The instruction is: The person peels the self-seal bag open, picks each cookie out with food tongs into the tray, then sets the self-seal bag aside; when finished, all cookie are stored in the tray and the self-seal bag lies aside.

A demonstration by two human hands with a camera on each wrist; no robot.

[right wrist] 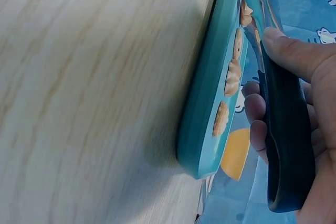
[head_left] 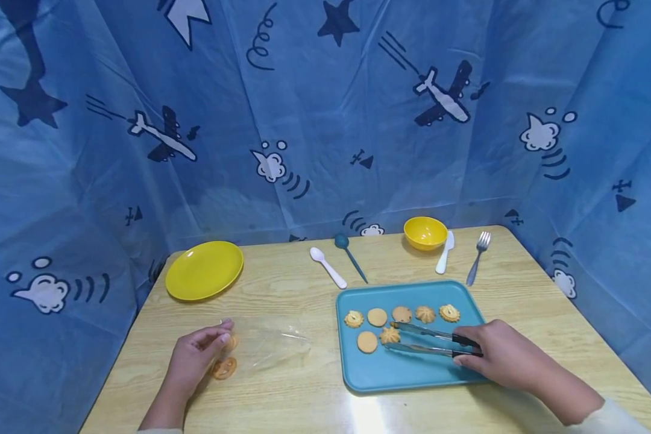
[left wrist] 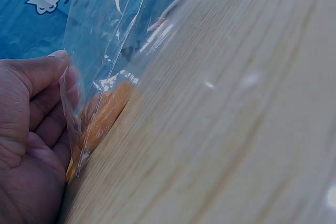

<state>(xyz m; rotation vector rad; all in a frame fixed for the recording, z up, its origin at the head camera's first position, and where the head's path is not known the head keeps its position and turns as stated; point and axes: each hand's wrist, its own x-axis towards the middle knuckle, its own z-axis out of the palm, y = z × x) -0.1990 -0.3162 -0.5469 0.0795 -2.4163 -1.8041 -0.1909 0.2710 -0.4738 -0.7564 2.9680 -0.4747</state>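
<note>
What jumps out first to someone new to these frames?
Probably the blue curtain, printed with planes and stars, filling the head view's background. Then the teal tray of cookies right of centre, where the right hand holds tongs at one cookie, and the bright yellow plate toward the back left.

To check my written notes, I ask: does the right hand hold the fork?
No, the right hand holds the tongs over the tray, while the fork lies on the table.

"What's on the tray (head_left: 412, 374)?"
"Cookies (head_left: 367, 342). Left of it on the counter (head_left: 304, 401) lies a bag (head_left: 271, 343), pretzels (head_left: 225, 368) inside."
"And behind?"
"A bowl (head_left: 425, 242) behind the tray, a plate (head_left: 203, 271) behind the bag."
</note>
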